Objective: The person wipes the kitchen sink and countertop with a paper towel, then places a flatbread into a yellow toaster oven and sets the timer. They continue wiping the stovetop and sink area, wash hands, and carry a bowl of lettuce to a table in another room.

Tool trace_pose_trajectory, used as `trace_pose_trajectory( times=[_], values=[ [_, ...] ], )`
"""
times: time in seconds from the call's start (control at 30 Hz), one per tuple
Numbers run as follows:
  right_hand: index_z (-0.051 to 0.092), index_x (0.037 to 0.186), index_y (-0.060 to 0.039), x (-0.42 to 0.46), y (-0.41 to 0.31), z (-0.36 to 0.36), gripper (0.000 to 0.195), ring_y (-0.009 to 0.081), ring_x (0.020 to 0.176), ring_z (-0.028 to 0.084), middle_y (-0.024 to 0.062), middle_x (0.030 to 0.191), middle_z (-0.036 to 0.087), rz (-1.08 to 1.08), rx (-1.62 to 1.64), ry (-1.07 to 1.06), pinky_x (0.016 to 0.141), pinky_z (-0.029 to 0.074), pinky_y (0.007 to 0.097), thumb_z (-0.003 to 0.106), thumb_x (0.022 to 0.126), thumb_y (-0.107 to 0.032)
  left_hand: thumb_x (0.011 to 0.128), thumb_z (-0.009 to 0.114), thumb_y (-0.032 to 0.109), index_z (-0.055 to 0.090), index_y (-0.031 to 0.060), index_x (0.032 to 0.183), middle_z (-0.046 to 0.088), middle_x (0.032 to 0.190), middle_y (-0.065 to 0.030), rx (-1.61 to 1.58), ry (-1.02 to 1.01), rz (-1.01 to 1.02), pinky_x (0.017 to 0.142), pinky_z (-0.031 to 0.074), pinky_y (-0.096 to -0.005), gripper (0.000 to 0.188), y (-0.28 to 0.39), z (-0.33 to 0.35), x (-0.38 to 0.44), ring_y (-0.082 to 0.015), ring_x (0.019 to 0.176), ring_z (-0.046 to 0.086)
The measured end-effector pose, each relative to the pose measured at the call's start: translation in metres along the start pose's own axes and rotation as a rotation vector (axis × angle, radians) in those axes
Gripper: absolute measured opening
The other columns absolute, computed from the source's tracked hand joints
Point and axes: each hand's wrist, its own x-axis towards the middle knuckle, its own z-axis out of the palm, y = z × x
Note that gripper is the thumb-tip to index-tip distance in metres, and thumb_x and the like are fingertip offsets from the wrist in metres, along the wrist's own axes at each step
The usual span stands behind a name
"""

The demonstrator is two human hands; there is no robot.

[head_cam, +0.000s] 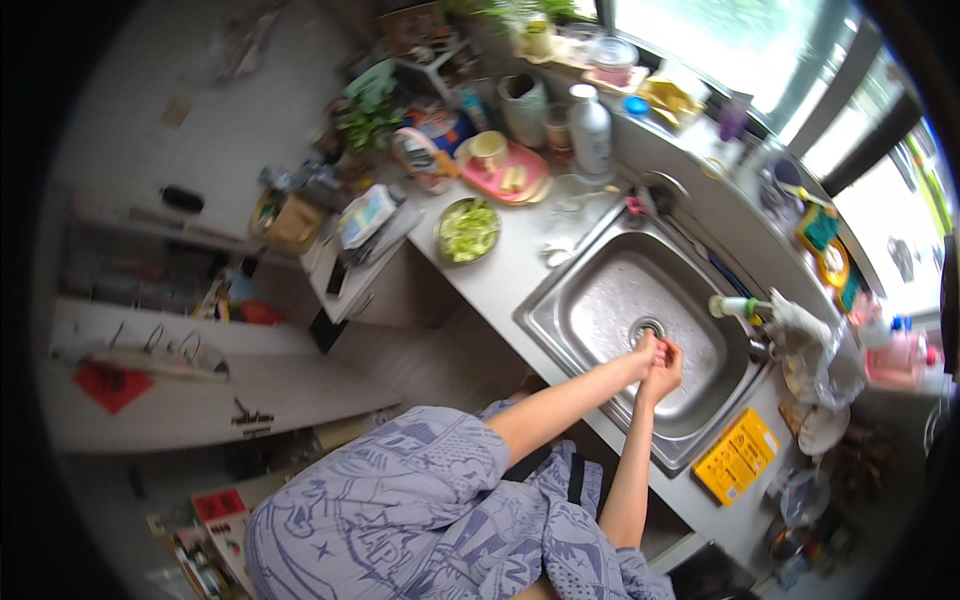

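My left hand (646,355) and my right hand (664,373) are pressed together above the stainless steel sink (600,300). Their fingers curl against each other, and no object shows between them; the palms are hidden. Just beyond the fingertips lies the round drain (646,328) in the sink floor. Water drops dot the metal of the basin. To the right, a faucet (759,349) with a pale green-and-white spout extension (731,306) points over the basin. No running water can be made out.
A metal bowl of cut green vegetables (468,231) stands left of the sink, near a pink tray (517,176) and a white bottle (590,131). Right of the sink lies a yellow box (736,457). A phone (337,277) rests at the side counter's edge. Windows (720,52) line the back.
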Motion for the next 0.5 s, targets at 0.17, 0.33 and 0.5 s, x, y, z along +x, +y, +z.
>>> trace_pose_trajectory(
  times=[0.17,0.33,0.5],
  values=[
    [0.055,0.128,-0.0042,-0.014,0.023,0.010,0.031,0.0194,0.110,0.063,0.0097,0.122,0.063,0.333,0.853,-0.181,0.101,0.053,0.0332,0.060,0.098,-0.006,0.104,0.042,0.038,0.063,0.0016,0.125,0.066,0.126,-0.0180,0.102,0.063,-0.001,0.104,0.047,-0.0447,0.048,-0.007,-0.006,-0.023,-0.0306,0.120,0.063],
    [0.056,0.107,-0.0111,0.011,0.027,0.006,0.012,0.0143,0.087,0.062,0.0045,0.096,0.063,0.523,0.939,-0.087,0.079,0.055,0.0293,0.063,0.097,-0.013,0.102,0.047,0.036,0.063,0.0003,0.124,0.065,0.127,-0.0200,0.152,0.079,0.001,0.102,0.048,-0.0466,0.045,-0.005,-0.012,-0.031,-0.0328,0.120,0.062],
    [0.057,0.081,-0.0123,0.009,0.026,0.020,0.016,0.0107,0.070,0.058,-0.0010,0.079,0.060,0.551,0.643,-0.069,0.063,0.050,0.0278,0.065,0.094,-0.007,0.101,0.051,0.034,0.064,-0.0009,0.122,0.065,0.128,-0.0220,0.196,0.105,-0.005,0.101,0.048,-0.0485,0.042,-0.004,-0.027,-0.032,-0.0351,0.120,0.062]
  ],
)
